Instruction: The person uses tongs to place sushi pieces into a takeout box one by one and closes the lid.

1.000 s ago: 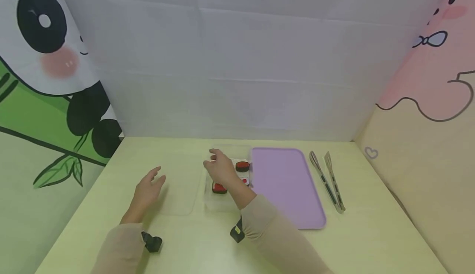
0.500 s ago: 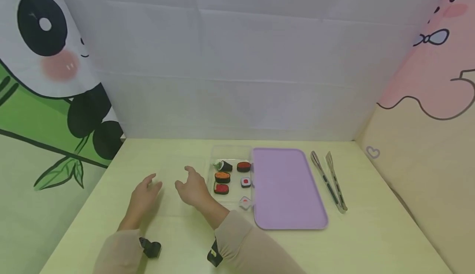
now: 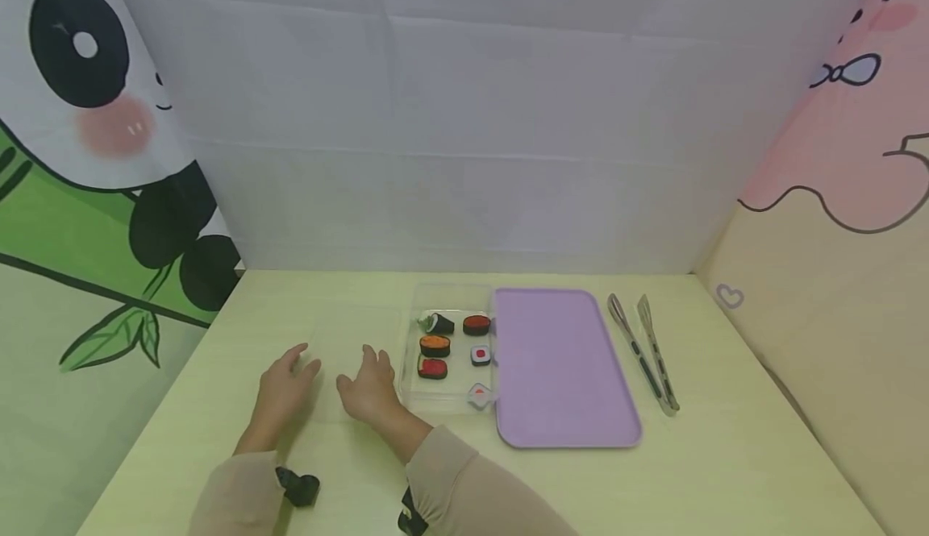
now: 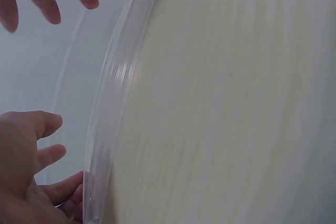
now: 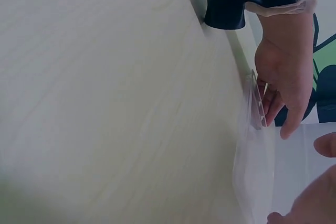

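Left hand (image 3: 283,391) and right hand (image 3: 372,391) both have fingers spread wide by the clear plastic lid (image 4: 115,72), just left of the sushi box (image 3: 453,400). I'd pinch opposite edges, lift level.

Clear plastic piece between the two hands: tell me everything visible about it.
The clear plastic piece is colourless, see-through and broad, with a raised, glossy rim. It appears to lie flat on the table, left of the clear sushi box. The left hand seems to touch its rim; the right hand is close by, contact unclear.
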The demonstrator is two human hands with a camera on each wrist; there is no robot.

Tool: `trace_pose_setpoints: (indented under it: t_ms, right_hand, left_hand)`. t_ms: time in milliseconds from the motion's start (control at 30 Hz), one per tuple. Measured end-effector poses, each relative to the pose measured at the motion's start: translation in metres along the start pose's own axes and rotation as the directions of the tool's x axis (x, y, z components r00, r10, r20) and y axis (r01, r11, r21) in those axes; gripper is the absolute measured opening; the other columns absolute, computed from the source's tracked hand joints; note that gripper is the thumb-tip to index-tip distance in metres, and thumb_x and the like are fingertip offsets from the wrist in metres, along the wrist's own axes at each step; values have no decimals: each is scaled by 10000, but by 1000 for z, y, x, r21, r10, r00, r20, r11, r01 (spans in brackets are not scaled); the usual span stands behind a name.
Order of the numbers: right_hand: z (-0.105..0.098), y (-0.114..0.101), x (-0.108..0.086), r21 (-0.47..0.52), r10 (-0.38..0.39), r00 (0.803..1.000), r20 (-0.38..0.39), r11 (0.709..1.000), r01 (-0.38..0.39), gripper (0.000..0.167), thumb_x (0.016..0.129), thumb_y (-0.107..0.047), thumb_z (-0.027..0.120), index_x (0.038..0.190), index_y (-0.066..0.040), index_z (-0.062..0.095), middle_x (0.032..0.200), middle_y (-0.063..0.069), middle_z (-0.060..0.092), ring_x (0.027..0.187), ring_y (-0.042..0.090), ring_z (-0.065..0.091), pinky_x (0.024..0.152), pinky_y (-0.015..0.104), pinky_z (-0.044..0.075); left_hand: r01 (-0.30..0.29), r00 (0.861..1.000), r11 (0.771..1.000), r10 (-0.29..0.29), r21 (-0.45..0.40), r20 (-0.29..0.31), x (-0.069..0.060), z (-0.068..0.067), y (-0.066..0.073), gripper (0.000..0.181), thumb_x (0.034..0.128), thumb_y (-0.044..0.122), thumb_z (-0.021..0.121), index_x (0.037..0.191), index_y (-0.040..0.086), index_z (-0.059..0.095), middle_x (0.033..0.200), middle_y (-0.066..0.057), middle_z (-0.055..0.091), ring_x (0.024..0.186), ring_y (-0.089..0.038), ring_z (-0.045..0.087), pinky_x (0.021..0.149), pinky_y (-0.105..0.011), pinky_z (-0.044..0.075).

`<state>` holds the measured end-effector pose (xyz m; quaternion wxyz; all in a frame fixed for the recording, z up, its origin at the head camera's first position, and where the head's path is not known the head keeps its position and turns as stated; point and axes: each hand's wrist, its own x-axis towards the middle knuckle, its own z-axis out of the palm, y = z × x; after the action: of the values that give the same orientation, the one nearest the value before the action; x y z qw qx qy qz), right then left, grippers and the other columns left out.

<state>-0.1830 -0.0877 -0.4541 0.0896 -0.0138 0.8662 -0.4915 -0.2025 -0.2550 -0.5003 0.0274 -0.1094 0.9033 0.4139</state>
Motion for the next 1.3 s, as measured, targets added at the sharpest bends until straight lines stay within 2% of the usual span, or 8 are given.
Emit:
trace_pose_setpoints:
  t_ms: [100,233,567,667,800,967,1100,1300]
  right_hand:
    - [2,5,2,13,30,999,-26,999,-30,603,914,-205,670,1430,-29,415,1480,222,301,1361,379,309,1047,504,369]
    - [3,10,4,21,49,998,-41,999,-48,601,899,-175,682,1413,-3,421,1458,239,293,1336,382,358,1048,457,382]
    - [5,16,9,-3,51,997,-50,999,-51,576,887,-135,678,1394,-5,437,1390,223,340,1263,348,439,1004,411,432]
    - [8,19,9,5,42,998,-54,999,-42,559,880,-108,675,1381,-7,450,1360,219,359,1229,345,461,980,401,450]
    - [11,22,10,20,28,998,-61,999,-27,528,884,-81,665,1366,-2,464,1324,217,383,1198,339,482,968,388,457]
    - [12,24,11,61,6,999,-47,998,-3,478,898,-36,634,1343,28,472,1192,215,431,1060,296,512,924,362,474]
    - [11,25,9,99,2,1000,-17,995,-1,436,896,-15,621,1314,13,499,1082,167,484,913,248,519,853,351,488]
    - [5,18,3,116,-54,998,23,992,51,421,876,-56,640,1284,-39,541,972,68,540,864,210,564,751,298,482]
  left_hand:
    - [8,1000,1000,-8,19,0,1,2,1,640,1029,362,453,1507,-16,257,1502,-347,217,1367,-531,173,1068,-656,202]
    - [16,1000,999,-16,41,5,3,3,2,654,1020,370,468,1505,-17,261,1492,-352,217,1333,-561,178,1044,-682,216]
    - [10,1000,999,-11,49,15,8,-3,0,585,1014,297,476,1456,-61,337,1470,-354,261,1331,-539,245,1051,-635,271]
    - [24,999,998,-26,52,28,9,-7,-3,526,1021,255,461,1437,-55,376,1472,-344,278,1309,-527,303,1032,-623,312]
    - [42,998,998,-44,51,49,8,-15,-6,479,1020,207,449,1422,-50,405,1480,-332,284,1329,-521,275,1048,-622,283]
    - [86,988,996,-85,3,131,6,-30,-13,518,1040,291,434,1452,-20,380,1486,-337,274,1339,-525,263,1042,-629,291]
    - [69,977,997,-61,-34,202,0,-42,-21,584,1033,366,459,1451,-33,375,1461,-361,289,1301,-527,326,1013,-625,332]
    - [31,973,994,-7,-104,230,-9,-56,-28,613,1017,351,521,1450,-57,370,1484,-347,261,1328,-509,293,1037,-618,296]
